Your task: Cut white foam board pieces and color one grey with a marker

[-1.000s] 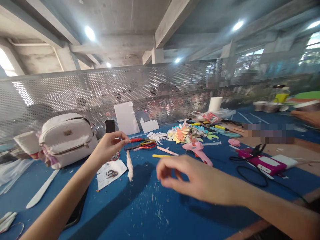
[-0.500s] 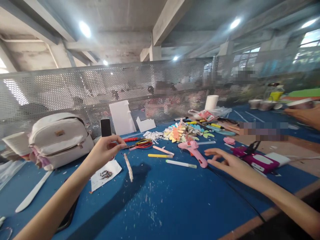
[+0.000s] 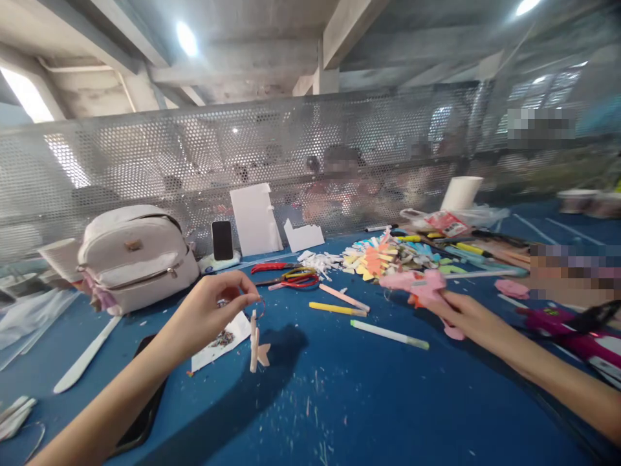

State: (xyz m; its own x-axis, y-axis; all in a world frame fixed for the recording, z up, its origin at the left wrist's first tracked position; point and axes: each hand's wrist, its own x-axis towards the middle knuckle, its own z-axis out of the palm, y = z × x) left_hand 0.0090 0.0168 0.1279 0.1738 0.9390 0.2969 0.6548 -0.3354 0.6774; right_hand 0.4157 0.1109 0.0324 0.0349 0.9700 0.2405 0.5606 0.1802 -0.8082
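Note:
My left hand (image 3: 218,314) is closed in a pinch on a small thin ring. From that ring a pale, flat-looking charm (image 3: 254,349) with a small notched piece at its side dangles above the blue table. Over on the right, my right hand (image 3: 475,320) is wrapped round the handle of a pink glue gun (image 3: 420,283), whose nozzle points left. A yellow marker (image 3: 337,309), a white and green marker (image 3: 388,333) and a peach marker (image 3: 344,298) lie between my hands. Scissors with red and yellow handles (image 3: 301,278) rest behind them.
A white backpack (image 3: 133,265), a phone propped upright (image 3: 222,241) and white boards (image 3: 255,220) stand at the back. Coloured paper scraps (image 3: 371,259) are heaped beyond the markers. A dark phone (image 3: 145,414) lies under my left forearm. A purple device (image 3: 572,333) sits far right.
My right hand has closed on the glue gun, which was lying on the table beside its open fingers. The charm has turned on its ring, showing its side piece. The view has swung left.

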